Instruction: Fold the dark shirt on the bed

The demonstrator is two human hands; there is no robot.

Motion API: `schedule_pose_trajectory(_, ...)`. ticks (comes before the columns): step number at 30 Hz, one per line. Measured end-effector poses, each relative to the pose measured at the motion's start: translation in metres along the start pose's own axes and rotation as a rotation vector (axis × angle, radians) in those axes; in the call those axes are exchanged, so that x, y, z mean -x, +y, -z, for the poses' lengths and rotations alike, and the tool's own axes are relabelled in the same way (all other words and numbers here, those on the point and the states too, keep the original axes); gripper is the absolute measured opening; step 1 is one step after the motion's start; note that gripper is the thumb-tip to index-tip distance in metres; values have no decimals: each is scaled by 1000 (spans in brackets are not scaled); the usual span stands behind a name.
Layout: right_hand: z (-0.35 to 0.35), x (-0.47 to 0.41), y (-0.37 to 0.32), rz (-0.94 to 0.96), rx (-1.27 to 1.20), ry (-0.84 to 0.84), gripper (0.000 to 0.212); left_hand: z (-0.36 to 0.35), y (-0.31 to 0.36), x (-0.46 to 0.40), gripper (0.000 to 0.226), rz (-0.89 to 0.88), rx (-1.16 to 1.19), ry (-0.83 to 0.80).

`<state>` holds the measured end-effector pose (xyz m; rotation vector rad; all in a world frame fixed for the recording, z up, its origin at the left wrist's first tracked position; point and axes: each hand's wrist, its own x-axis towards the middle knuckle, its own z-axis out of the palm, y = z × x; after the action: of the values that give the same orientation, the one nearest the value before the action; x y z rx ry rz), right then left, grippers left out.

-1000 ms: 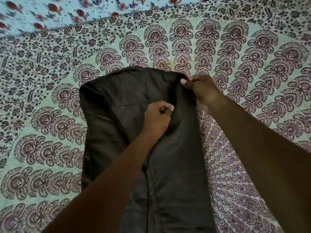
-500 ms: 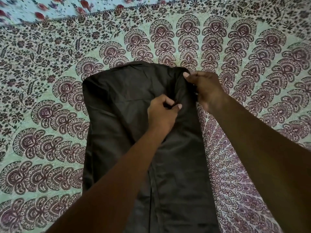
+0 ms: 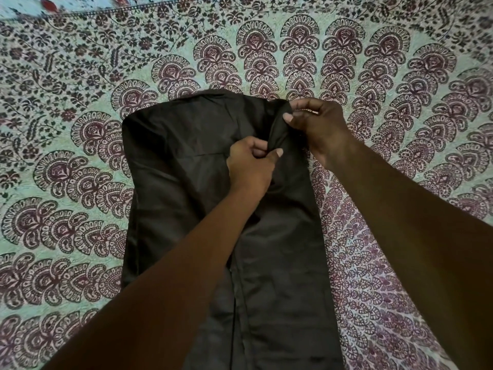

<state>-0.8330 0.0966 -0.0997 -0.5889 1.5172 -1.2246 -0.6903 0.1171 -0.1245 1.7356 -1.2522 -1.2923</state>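
Dark shirt (image 3: 186,182), both hands pinching its far right corner.
Left hand (image 3: 249,166) and right hand (image 3: 317,129) gripped slippery-looking cloth (already narrowed); uneven pulling could skew the fold.

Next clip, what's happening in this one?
A person is folding a dark shirt laid out on a patterned bedspread. The shirt lies as a long narrow strip, sides apparently already turned in. The left hand pinches the fabric near the top of the strip, and the right hand grips the far right corner. Both hands are bunching that corner; the lengthwise fold is not yet done.
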Motion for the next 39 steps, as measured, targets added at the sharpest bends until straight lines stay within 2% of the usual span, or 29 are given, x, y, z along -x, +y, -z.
schedule_pose_trajectory(3, -6, -9, 9, 71, 285, 214, 23, 1, -4, 6, 30, -233, -209, 43)
schedule_pose_trajectory(6, -10, 18, 23, 347, 525, 423, 24, 5, -13, 18, 27, -437, -357, 99)
schedule_pose_trajectory(8, -10, 54, 38, 535, 660, 448, 29, 7, -20, 24, 20, -473, -341, 56)
schedule_pose_trajectory(10, -4, 88, 61, 597, 765, 380, 31, 11, -26, 25, 19, -494, -330, -34)
schedule_pose_trajectory(16, 10, 119, 121, 526, 1132, 147, 43, 12, -27, 8, 14, -534, -351, -77)
schedule_pose_trajectory(19, 13, 127, 118, 588, 1203, 118, 46, 8, -25, 15, 30, -576, -472, -22)
schedule_pose_trajectory(21, 17, 140, 115, 651, 1226, 119, 46, 11, -25, 24, 33, -671, -617, 34)
schedule_pose_trajectory(24, 23, 171, 122, 649, 1270, 113, 41, 23, -36, 36, 28, -841, -775, -108)
schedule_pose_trajectory(27, 28, 191, 135, 575, 1351, 72, 45, 37, -53, 40, 40, -947, -976, -250)
schedule_pose_trajectory(32, 23, 208, 142, 476, 1448, 160, 49, 53, -66, 50, 55, -848, -1126, -328)
schedule_pose_trajectory(37, 25, 268, 158, 397, 1500, 68, 57, 81, -84, 106, 58, -885, -1202, -378)
schedule_pose_trajectory(39, 31, 295, 164, 320, 1549, 86, 62, 90, -99, 126, 61, -890, -1265, -404)
